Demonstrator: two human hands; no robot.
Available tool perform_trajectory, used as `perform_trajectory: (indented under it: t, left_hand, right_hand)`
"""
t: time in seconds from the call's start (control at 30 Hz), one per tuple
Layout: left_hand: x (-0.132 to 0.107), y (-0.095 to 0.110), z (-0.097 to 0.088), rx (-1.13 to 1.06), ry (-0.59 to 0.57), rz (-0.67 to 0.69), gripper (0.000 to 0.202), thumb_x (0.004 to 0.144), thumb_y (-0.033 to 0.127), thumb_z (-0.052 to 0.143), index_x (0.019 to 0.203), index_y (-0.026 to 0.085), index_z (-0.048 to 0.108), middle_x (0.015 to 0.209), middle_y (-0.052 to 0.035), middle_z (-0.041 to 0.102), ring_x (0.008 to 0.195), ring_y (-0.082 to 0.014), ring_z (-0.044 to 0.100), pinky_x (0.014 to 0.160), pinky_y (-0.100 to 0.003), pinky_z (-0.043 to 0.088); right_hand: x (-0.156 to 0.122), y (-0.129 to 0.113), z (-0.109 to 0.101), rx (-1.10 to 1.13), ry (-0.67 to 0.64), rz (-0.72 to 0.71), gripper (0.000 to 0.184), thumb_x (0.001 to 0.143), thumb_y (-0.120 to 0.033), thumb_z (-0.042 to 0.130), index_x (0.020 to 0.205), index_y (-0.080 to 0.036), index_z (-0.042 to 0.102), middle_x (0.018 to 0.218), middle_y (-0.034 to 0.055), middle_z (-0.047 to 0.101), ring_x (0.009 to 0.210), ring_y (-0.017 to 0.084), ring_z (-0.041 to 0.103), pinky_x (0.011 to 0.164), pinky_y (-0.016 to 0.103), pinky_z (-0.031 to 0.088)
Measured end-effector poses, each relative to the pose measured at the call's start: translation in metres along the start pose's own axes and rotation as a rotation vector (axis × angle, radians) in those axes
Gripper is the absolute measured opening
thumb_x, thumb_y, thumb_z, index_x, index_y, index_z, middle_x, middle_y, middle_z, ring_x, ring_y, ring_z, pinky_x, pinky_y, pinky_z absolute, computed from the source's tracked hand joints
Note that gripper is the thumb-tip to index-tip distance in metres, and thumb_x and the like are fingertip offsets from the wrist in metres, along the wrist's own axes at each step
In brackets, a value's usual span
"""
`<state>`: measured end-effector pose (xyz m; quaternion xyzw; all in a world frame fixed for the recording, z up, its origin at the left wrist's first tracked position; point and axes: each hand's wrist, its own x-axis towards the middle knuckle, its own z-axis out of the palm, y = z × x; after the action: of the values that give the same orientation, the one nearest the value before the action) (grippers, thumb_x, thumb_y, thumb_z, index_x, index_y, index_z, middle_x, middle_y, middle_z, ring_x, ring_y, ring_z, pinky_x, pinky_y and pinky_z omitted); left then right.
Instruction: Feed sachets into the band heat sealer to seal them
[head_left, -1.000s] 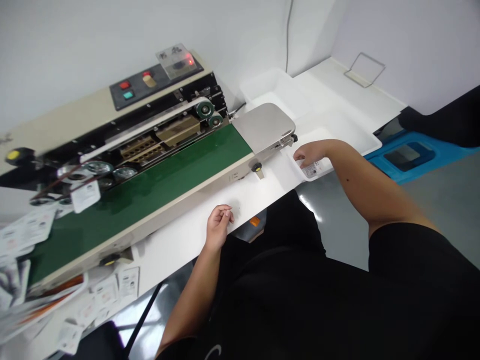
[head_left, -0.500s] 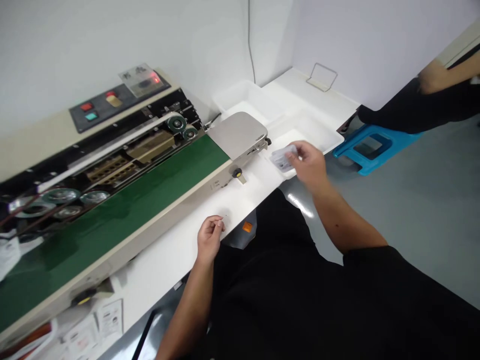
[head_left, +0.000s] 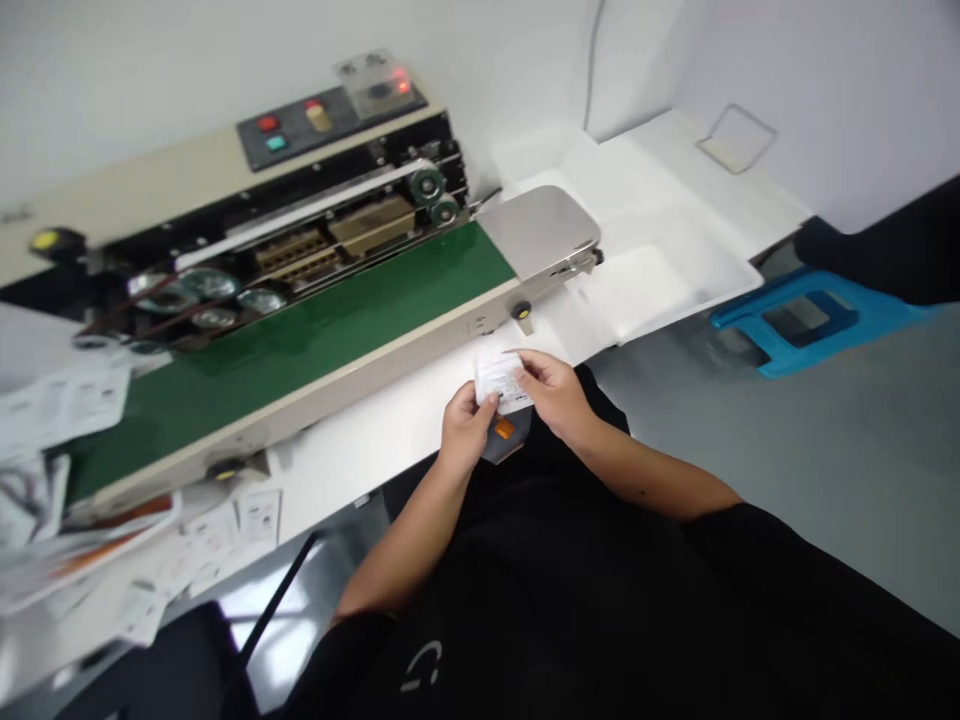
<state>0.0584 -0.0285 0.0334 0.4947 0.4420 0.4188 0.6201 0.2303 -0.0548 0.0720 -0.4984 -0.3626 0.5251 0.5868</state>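
Note:
Between my two hands is a small white printed packet [head_left: 498, 382], held over the table's front edge. My left hand [head_left: 468, 422] pinches its lower left corner between thumb and fingers. My right hand [head_left: 551, 388] grips its right side, thumb on the printed face. Whether it is one packet or several stacked together I cannot tell. Just behind the hands stands the belt sealing machine, with its green conveyor belt [head_left: 337, 350] and a metal end plate [head_left: 541, 230]. Below the packet an orange patch [head_left: 504, 428] shows on something grey by my lap.
White plastic trays [head_left: 675, 290] sit to the right of the machine. At the left, printed packets [head_left: 259, 517] lie on the white table [head_left: 330, 470], and more packets [head_left: 82, 405] rest at the belt's left end. A blue stool [head_left: 817, 330] stands on the floor to the right.
My right hand has brought the packet leftward from above the tray, and my left hand has taken hold of it too. The camera view has turned left.

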Motion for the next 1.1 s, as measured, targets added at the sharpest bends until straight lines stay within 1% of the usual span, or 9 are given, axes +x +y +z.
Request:
perform_trajectory:
  t: [0.13, 0.33, 0.53, 0.6, 0.8, 0.9, 1.0, 1.03, 1.1]
  left_hand:
    - [0.009, 0.004, -0.001, -0.105, 0.109, 0.005, 0.039, 0.086, 0.052, 0.087, 0.091, 0.018, 0.069, 0.08, -0.0011, 0.071, 0.066, -0.0129, 0.062, 0.062, -0.025, 0.053]
    - [0.011, 0.003, -0.005, -0.143, 0.108, -0.004, 0.042, 0.084, 0.053, 0.089, 0.087, 0.018, 0.065, 0.079, 0.0003, 0.069, 0.067, -0.0115, 0.061, 0.064, -0.023, 0.052]
    - [0.013, 0.0, -0.014, -0.255, 0.012, -0.1, 0.054, 0.083, 0.061, 0.086, 0.113, 0.02, 0.067, 0.095, -0.0042, 0.076, 0.077, -0.0175, 0.071, 0.068, -0.028, 0.058]
    - [0.015, -0.001, -0.018, -0.246, 0.013, -0.122, 0.058, 0.08, 0.061, 0.089, 0.115, 0.02, 0.068, 0.096, -0.0046, 0.077, 0.079, -0.0188, 0.072, 0.07, -0.03, 0.059]
    - [0.018, -0.004, -0.035, -0.128, 0.059, -0.042, 0.046, 0.074, 0.049, 0.096, 0.096, 0.019, 0.069, 0.083, 0.0001, 0.072, 0.072, -0.0145, 0.066, 0.069, -0.026, 0.055]
    - [0.016, -0.004, -0.04, 0.005, 0.147, 0.083, 0.038, 0.076, 0.044, 0.095, 0.088, 0.019, 0.069, 0.08, 0.0009, 0.069, 0.071, -0.0144, 0.064, 0.07, -0.026, 0.053]
    - [0.011, 0.0, -0.045, 0.12, 0.319, 0.387, 0.029, 0.082, 0.039, 0.091, 0.085, 0.021, 0.069, 0.086, -0.0017, 0.071, 0.082, -0.0186, 0.07, 0.08, -0.034, 0.058]
    - [0.008, 0.002, -0.046, 0.175, 0.337, 0.504, 0.025, 0.084, 0.037, 0.091, 0.085, 0.023, 0.07, 0.089, -0.003, 0.073, 0.087, -0.0212, 0.073, 0.085, -0.038, 0.059]
    - [0.005, 0.008, -0.05, 0.316, 0.263, 0.685, 0.02, 0.082, 0.035, 0.091, 0.084, 0.025, 0.073, 0.091, -0.005, 0.077, 0.094, -0.0264, 0.076, 0.089, -0.047, 0.061]
  right_hand:
    - [0.005, 0.005, 0.001, -0.033, -0.08, 0.049, 0.048, 0.085, -0.046, 0.084, 0.127, -0.024, 0.075, 0.122, 0.0078, 0.078, 0.107, 0.025, 0.073, 0.091, 0.036, 0.061]
    - [0.007, 0.019, -0.006, -0.163, -0.122, 0.148, 0.029, 0.088, -0.043, 0.079, 0.106, -0.02, 0.078, 0.093, 0.0049, 0.078, 0.079, 0.018, 0.068, 0.072, 0.031, 0.054]
    - [0.011, 0.017, -0.009, -0.273, -0.313, 0.149, 0.026, 0.087, -0.042, 0.079, 0.099, -0.019, 0.079, 0.092, 0.0031, 0.077, 0.082, 0.019, 0.069, 0.077, 0.031, 0.053]
    - [0.011, 0.015, -0.008, -0.327, -0.357, 0.148, 0.021, 0.088, -0.039, 0.077, 0.095, -0.019, 0.079, 0.09, 0.0026, 0.077, 0.081, 0.019, 0.069, 0.076, 0.031, 0.052]
    - [0.014, 0.01, -0.006, -0.366, -0.167, -0.011, 0.017, 0.09, -0.039, 0.074, 0.091, -0.023, 0.079, 0.091, 0.0034, 0.072, 0.084, 0.02, 0.067, 0.076, 0.033, 0.051]
    - [0.013, 0.009, -0.001, -0.281, -0.036, -0.056, 0.016, 0.088, -0.039, 0.075, 0.095, -0.025, 0.077, 0.095, 0.0039, 0.069, 0.087, 0.02, 0.064, 0.078, 0.033, 0.053]
    - [0.009, 0.01, 0.008, -0.071, 0.151, 0.0, 0.03, 0.083, -0.043, 0.082, 0.104, -0.026, 0.07, 0.101, 0.003, 0.066, 0.088, 0.017, 0.063, 0.074, 0.029, 0.054]
    - [0.007, 0.01, 0.012, 0.0, 0.138, 0.057, 0.035, 0.082, -0.046, 0.085, 0.104, -0.025, 0.068, 0.098, 0.0026, 0.065, 0.086, 0.017, 0.063, 0.071, 0.028, 0.054]
    - [0.002, 0.01, 0.019, 0.123, -0.039, 0.21, 0.042, 0.08, -0.054, 0.088, 0.098, -0.023, 0.067, 0.092, 0.0026, 0.065, 0.082, 0.017, 0.064, 0.069, 0.028, 0.056]
